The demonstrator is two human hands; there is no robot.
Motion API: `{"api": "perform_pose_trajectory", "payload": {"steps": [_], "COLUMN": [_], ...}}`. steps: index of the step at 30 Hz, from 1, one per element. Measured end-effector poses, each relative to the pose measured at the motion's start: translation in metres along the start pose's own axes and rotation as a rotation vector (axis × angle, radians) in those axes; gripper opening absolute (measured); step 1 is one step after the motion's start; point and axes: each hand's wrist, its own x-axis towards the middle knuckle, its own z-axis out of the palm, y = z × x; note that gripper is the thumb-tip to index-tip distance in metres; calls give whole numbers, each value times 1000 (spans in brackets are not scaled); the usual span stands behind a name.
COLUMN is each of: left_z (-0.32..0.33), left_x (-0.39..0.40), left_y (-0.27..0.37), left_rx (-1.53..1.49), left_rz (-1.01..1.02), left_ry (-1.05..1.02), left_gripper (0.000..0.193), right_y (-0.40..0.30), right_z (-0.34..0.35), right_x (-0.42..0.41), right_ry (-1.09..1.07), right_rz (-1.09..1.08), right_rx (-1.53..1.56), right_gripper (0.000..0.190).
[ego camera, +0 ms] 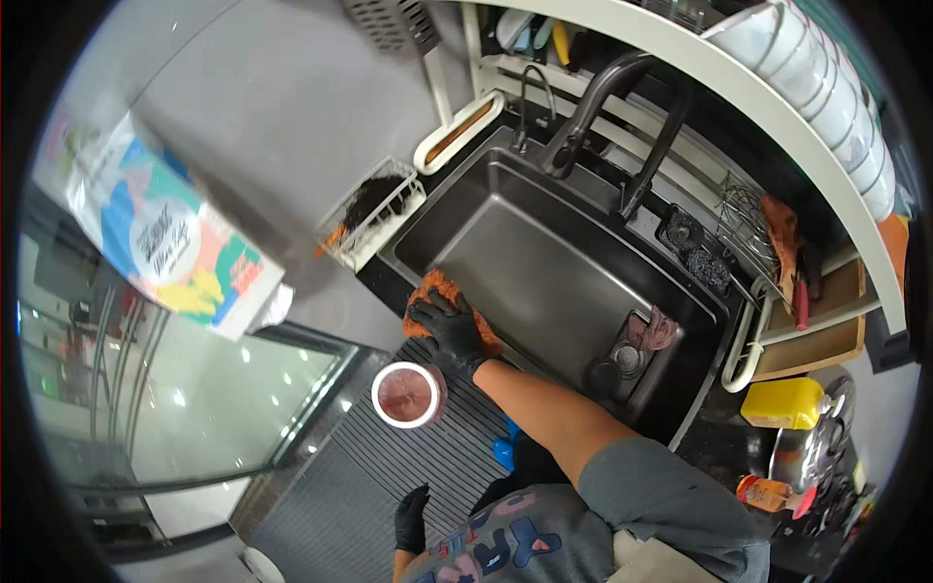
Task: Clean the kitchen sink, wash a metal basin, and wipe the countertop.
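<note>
Black gloves cover both of my hands. My right hand (453,328) presses on an orange cloth (426,321) with its fingers spread, at the left front corner of the dark sink (525,270). My right forearm crosses over the sink's front edge. Low in the picture, my left hand (411,519) hangs beside my body with nothing visible in it; how far its fingers are bent is unclear. A round pinkish container (405,396) with a white rim is below the right hand. Inside the sink, a mauve cloth (653,330) lies by the drain strainer (627,358).
A black faucet (583,124) rises behind the sink, under a white rack (787,87) with stacked bowls (824,109). A wire caddy (375,211) hangs at left near a patterned packet (171,233). The yellow bottle (783,404) stands at right. Below is a ribbed mat (350,466).
</note>
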Motion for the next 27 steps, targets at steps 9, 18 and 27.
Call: {"api": "perform_pose_trajectory", "payload": {"steps": [9, 18, 27], "left_z": [108, 190, 268], "left_x": [42, 84, 134], "left_y": [174, 259, 322], "left_rx": [397, 639, 705], "left_rz": [348, 531, 607], "left_ry": [-175, -586, -939], "left_gripper": [33, 33, 32], "right_y": [103, 191, 175], "right_z": [-95, -202, -194], "right_x": [4, -7, -24], "right_ry": [619, 848, 640], "right_rz": [565, 733, 712], "right_rx": [1185, 374, 181], "right_gripper": [35, 47, 44]}}
